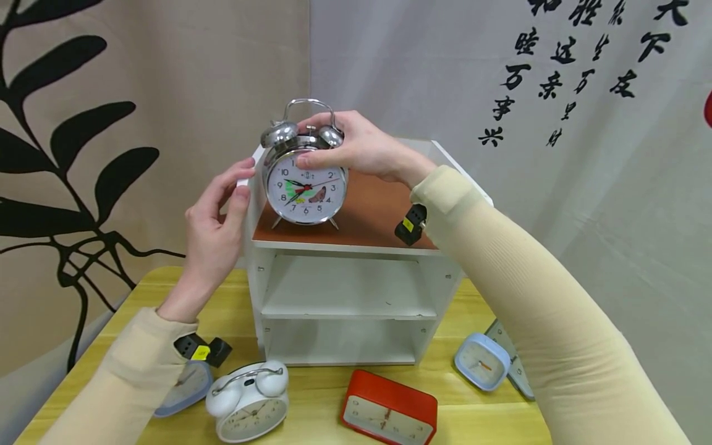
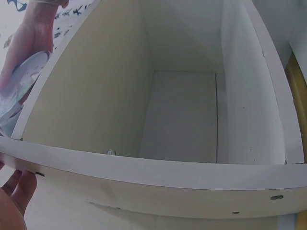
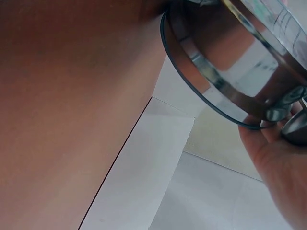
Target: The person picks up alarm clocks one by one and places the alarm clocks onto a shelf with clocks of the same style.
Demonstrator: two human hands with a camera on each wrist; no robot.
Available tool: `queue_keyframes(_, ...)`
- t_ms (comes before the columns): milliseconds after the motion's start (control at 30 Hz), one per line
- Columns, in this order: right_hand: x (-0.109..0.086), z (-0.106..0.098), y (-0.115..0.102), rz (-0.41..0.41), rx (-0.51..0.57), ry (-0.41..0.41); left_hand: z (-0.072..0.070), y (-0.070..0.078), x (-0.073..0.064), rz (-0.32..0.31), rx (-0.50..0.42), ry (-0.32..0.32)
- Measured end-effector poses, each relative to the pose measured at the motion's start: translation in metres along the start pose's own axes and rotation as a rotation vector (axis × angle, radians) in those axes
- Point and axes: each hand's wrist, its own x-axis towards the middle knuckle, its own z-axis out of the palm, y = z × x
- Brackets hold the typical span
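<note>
My right hand (image 1: pixel 361 145) grips a silver twin-bell alarm clock (image 1: pixel 306 188) near its top, with the thumb over the upper edge of the white dial and the other fingers behind, among the bells. The clock stands upright at the left of the brown top (image 1: pixel 378 204) of a small white shelf unit (image 1: pixel 347 287). Its two thin legs point down at that surface. With my left hand (image 1: pixel 214 225) I hold the front edge of the unit's raised left side panel, thumb and fingertips on it. In the right wrist view the clock's shiny metal back (image 3: pixel 230 52) shows.
On the wooden table (image 1: pixel 311 395) before the unit are a white twin-bell clock (image 1: pixel 253 402) and a red rectangular clock (image 1: pixel 389 408). A blue clock (image 1: pixel 483 361) lies at right by a grey piece (image 1: pixel 517 364). Another blue clock (image 1: pixel 186 388) is partly behind my left sleeve.
</note>
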Motion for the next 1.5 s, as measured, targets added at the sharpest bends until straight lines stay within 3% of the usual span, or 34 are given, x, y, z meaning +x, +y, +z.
queue_keyframes(400,-0.005,-0.004,-0.001,-0.030,-0.059,0.028,0.003,0.001,0.001,0.012,-0.006,0.009)
queue_keyframes(567,-0.012,-0.007,-0.005,0.005,-0.125,0.080,0.003,0.001,0.001,0.014,-0.010,0.017)
queue_keyframes(767,-0.029,-0.014,-0.013,0.055,-0.201,0.130,0.004,0.001,0.000,0.009,-0.012,0.016)
queue_keyframes(1200,-0.071,-0.018,-0.026,0.069,-0.239,0.234,0.002,0.001,0.000,-0.012,0.002,0.008)
queue_keyframes(1500,-0.103,-0.020,-0.016,0.027,-0.278,0.306,0.001,0.002,-0.001,0.004,0.019,0.015)
